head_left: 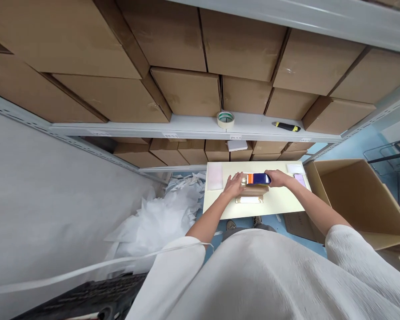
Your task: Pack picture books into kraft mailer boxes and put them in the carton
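Note:
On the pale yellow tabletop [280, 200], a small cardboard box [255, 192] stands between my hands, with a white-and-gold printed strip [249, 200] along its near side. My left hand [234, 184] grips the left end of this box, thumb on the near side and fingers on the far side. Wrapped round the right end of a dark blue and orange item [260, 178] is my right hand [276, 178]. That item lies across the top of the box; its exact kind is too small to make out. A gold, shiny part shows at its left end, close to my left fingers.
A pink-white sheet [215, 176] lies on the table's left, a phone [299, 179] and white packet [295, 168] on its right. Shelves ahead hold several cartons, a tape roll [226, 119] and utility knife [287, 127]. White wrapping [173, 213] heaps left; a large open carton [360, 195] stands right.

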Tool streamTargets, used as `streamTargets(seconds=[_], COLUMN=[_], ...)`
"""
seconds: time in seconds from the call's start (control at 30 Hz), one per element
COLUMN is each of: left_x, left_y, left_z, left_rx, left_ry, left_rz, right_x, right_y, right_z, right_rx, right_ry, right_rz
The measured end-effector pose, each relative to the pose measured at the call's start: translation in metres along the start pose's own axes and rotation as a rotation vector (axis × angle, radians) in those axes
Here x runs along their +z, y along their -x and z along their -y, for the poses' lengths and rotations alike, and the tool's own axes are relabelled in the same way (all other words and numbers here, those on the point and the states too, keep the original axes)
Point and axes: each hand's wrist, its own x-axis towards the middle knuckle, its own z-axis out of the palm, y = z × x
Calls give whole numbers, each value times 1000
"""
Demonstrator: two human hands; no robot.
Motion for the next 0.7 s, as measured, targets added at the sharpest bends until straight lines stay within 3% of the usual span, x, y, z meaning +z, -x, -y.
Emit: streamTargets(seconds=[0.13,0.43,0.7], left_x=[0,-6,-8], left_y=[0,4,4], left_z=[1,-3,-8], left_rx=[-38,-90,-149], left_ry=[-18,-21,-39], left_rz=[-18,-9,26], right_x=[-5,2,17], right_y=[8,61,64], right_z=[-15,-91,-121], right_rx=[1,33,-21], right_ry=[19,-9,-39], right_rz=[19,25,49])
